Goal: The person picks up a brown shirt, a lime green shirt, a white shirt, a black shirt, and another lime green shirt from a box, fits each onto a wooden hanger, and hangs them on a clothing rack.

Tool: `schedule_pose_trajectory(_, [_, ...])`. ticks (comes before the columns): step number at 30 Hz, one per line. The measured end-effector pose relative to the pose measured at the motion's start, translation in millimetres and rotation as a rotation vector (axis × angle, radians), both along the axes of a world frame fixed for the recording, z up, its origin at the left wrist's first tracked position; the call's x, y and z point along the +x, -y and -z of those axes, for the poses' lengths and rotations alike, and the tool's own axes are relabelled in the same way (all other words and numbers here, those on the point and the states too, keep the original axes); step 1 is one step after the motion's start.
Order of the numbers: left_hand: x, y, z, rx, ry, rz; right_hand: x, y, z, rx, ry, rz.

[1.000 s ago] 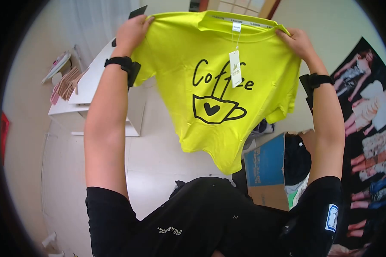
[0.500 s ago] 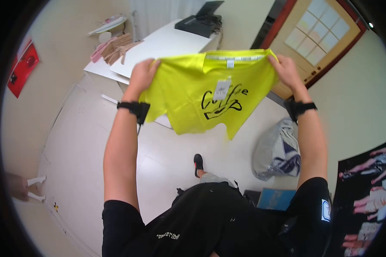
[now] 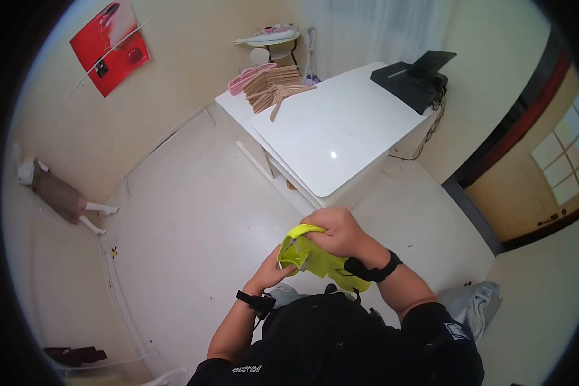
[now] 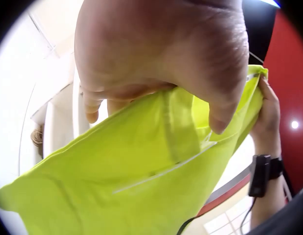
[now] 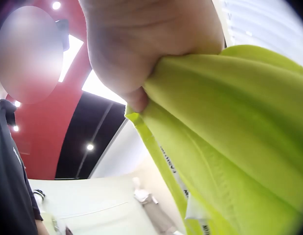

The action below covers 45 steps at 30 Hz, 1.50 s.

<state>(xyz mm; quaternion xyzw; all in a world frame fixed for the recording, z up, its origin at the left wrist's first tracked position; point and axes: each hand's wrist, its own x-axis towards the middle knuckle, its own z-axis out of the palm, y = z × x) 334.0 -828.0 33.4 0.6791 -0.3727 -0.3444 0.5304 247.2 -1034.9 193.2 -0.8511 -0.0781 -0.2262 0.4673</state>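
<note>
A bright yellow-green T-shirt hangs bunched between my two hands, close in front of my body. My right hand grips it at the collar, with fabric drawn tight under the palm in the right wrist view. Lower and to the left, my left hand holds the shirt's other side; in the left wrist view its thumb lies inside the opening and its fingers go behind the cloth. White neck tape with dark lettering shows along the collar. The coffee-cup print is hidden from the head view.
Ahead stands a white table with a stack of beige hangers and a black machine on it. A grey plastic bag sits on the floor at right, below a wooden door. A mannequin stands at left.
My hands have come down and together from a wide, raised hold, bringing the T-shirt close to my body and bunching it. The head view has turned right, with the table now ahead.
</note>
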Motion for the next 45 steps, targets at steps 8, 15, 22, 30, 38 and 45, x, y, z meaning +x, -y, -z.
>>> schedule_pose_trajectory(8, [125,24,24,0.012,-0.010,-0.414,167,21,25,0.193,-0.187,-0.037])
schedule_pose_trajectory(15, [314,0,33,-0.052,-0.189,-0.483,330,80,14,-0.284,-0.169,0.152])
schedule_pose_trajectory(22, [488,-27,-142,0.417,0.872,-0.747,495,116,19,-0.682,-0.031,0.253])
schedule_pose_trajectory(30, [436,-55,-218,0.600,0.797,-0.749,522,114,-40,-0.382,-0.178,-0.328])
schedule_pose_trajectory(38, [271,-77,-273,0.583,0.409,-0.267,454,148,-76,-0.328,-0.332,-1.179])
schedule_pose_trajectory(45, [222,-121,-311,0.163,0.371,-0.057,459,116,-103,-0.051,-0.377,-1.911])
